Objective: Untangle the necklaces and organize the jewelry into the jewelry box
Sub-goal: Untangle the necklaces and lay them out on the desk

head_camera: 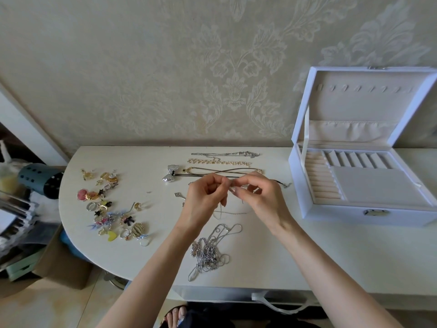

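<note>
1. Lying scattered at the left of the table (151,256): earrings and rings (111,204).
2. Left hand (205,197), fingers curled, pinches a thin silver chain (233,183).
3. Just below the hands sits a tangle of silver necklaces (208,252).
4. Right hand (260,200) pinches the same chain, fingertips meeting the left's.
5. Far right, the white jewelry box (364,209) stands open.

Damask wallpaper (236,79), blue perforated holder (40,179)

Shiny metal chains (208,253) lie on the smooth matt table (146,256); the jewelry box (359,209) is cloth-lined.
</note>
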